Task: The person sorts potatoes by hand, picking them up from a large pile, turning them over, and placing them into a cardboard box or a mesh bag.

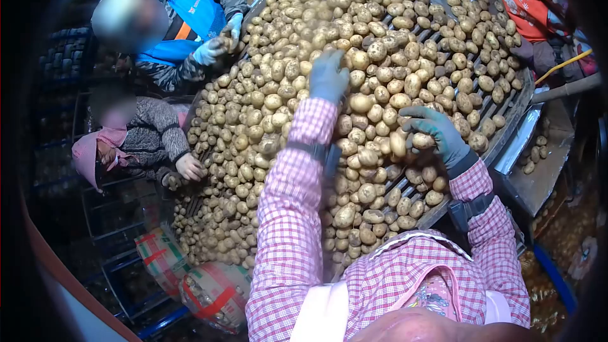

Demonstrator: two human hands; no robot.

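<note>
Grasping is shown at the right hand (436, 132): its gloved fingers (419, 116) curl around one potato (398, 144), which is lifted just above the potatoes (370, 199) lying on the sorting table (516, 106). That hand sits near the table's right edge, above the slatted bed.

Nearest the camera are the person's pink checked sleeves (288, 215) and a wrist strap (470, 208) on the right forearm. Bagged sacks (215, 291) stand below the table at lower left.

Farther out, the left hand (328, 77), also gloved, lies palm down on the potato heap near the table's middle. Whether it grips a potato cannot be told; the fingers rest among the tubers and hide what is under them.

At the table's left edge, one co-worker's bare hand (189, 166) touches the potatoes. Beyond that, a second co-worker in a blue vest (190, 12) holds a potato in pale gloves (209, 50) at the far left rim.

At far right, an orange garment (525, 0) of another person borders the table. Potatoes cover the bed up to the top of the view.
</note>
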